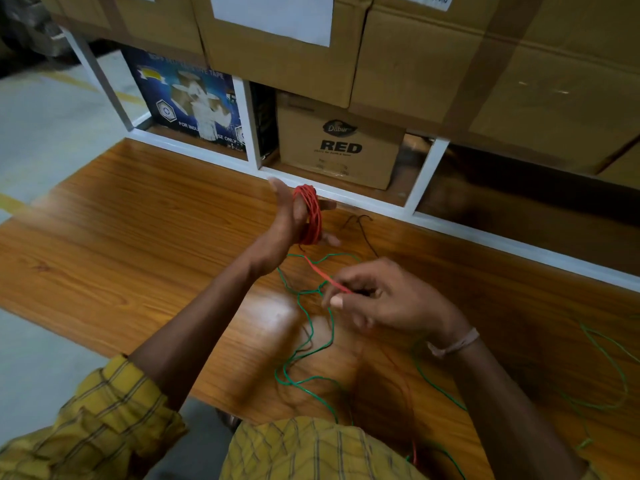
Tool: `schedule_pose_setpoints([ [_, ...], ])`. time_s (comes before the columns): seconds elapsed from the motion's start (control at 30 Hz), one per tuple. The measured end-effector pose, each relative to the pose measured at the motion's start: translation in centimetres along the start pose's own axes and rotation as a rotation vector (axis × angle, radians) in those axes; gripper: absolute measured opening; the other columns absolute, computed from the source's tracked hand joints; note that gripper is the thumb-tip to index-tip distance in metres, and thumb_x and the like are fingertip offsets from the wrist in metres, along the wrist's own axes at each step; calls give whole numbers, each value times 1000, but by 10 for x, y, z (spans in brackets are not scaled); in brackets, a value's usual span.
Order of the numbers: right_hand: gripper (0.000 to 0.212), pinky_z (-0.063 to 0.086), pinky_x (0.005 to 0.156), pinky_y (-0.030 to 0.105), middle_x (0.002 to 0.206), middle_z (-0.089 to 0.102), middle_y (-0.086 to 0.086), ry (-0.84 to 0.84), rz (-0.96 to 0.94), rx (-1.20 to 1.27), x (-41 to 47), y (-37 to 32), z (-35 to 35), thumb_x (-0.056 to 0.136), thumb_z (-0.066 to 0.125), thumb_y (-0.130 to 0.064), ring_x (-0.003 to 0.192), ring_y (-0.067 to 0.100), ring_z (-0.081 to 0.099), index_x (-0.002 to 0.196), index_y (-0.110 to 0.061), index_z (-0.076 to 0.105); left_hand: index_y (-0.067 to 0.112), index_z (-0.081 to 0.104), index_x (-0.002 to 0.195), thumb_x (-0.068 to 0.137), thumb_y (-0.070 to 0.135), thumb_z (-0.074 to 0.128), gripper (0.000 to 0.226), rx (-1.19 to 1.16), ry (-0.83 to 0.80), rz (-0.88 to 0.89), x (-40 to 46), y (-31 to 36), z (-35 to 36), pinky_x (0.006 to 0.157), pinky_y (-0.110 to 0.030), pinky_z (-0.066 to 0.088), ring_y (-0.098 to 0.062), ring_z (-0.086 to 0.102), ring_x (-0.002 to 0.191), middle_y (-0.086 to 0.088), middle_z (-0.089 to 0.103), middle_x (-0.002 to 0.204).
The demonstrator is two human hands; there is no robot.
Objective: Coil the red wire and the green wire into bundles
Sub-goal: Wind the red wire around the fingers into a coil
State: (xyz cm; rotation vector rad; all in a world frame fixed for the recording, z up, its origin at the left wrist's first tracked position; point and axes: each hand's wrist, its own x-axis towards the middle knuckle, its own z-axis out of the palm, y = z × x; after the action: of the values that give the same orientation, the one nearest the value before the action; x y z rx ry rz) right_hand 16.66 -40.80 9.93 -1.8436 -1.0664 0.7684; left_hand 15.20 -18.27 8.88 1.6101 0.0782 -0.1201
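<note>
The red wire (309,216) is wound in many turns around the fingers of my left hand (289,225), which is raised above the wooden table with its thumb up. A free strand of the red wire runs down from the coil to my right hand (384,301), which pinches it between thumb and fingers. The green wire (304,341) lies loose in tangled loops on the table under and between my hands, and more of it trails off to the right. A thin dark wire (360,225) lies just behind the coil.
The wooden table (138,237) ends at a white shelf frame (381,206) at the back. Cardboard boxes (341,150) stand in and on the shelf. A grey floor (45,133) lies to the left. Yellow checked sleeves cover my upper arms.
</note>
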Motion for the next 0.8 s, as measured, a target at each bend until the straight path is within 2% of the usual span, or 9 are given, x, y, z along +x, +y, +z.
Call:
schedule_pose_setpoints([
  [0.07,14,42,45,29,56,55,3,105,-36,144,-1,-6,-17,103,64,-13,43,12,49,101,-1,70,13,55,144,45,114,17,147,110,-59,-2,-4,-7,1,104,-49,56,-35,77,99,-32,72,115],
  [0.13,21,35,47,34,51,45,2,223,-81,246,1,-5,-37,104,61,-17,41,14,38,99,3,68,19,54,143,49,113,10,140,168,-142,-14,-10,-11,1,101,-51,56,-39,75,92,-29,71,122],
  [0.27,24,32,43,25,54,38,2,373,-72,205,13,4,-63,107,55,-16,43,16,32,99,3,68,25,47,148,55,111,7,133,153,-315,-39,-22,-15,5,83,-31,56,-33,68,80,-4,72,128],
  [0.37,21,33,43,24,55,45,-2,459,-13,93,24,18,-68,107,58,-21,42,13,38,98,-5,69,22,39,154,59,109,7,133,89,-422,-33,-27,-15,11,83,-39,56,-33,65,80,-11,64,139],
  [0.47,20,38,50,16,57,53,-12,577,27,0,37,31,-65,103,65,-25,47,2,48,94,-8,69,20,36,157,61,108,11,133,-28,-514,-20,-28,-14,12,81,-36,54,-31,62,78,-23,58,144],
  [0.53,20,38,48,16,59,57,-6,636,79,11,43,44,-60,102,66,-27,52,2,50,93,-9,69,11,34,158,61,109,16,139,-114,-576,-10,-29,-10,11,80,-36,53,-30,60,77,-29,54,146],
  [0.6,20,38,43,25,64,56,7,641,145,44,47,60,-51,103,64,-32,54,14,51,89,-20,70,4,31,160,60,108,17,145,-201,-613,9,-29,-4,11,79,-36,53,-30,59,76,-34,49,149],
  [0.7,22,36,44,26,64,55,4,586,219,124,49,79,-30,105,60,-31,46,13,46,87,-28,71,-1,29,161,58,101,-5,149,-320,-569,46,-28,6,9,79,-39,54,-30,61,77,-37,45,153],
  [0.8,27,34,40,25,64,53,5,474,245,235,45,77,-4,109,52,-24,40,11,39,92,-26,72,-3,28,160,62,92,-20,145,-403,-434,101,-23,11,8,89,-47,49,-35,64,85,-30,50,156],
])
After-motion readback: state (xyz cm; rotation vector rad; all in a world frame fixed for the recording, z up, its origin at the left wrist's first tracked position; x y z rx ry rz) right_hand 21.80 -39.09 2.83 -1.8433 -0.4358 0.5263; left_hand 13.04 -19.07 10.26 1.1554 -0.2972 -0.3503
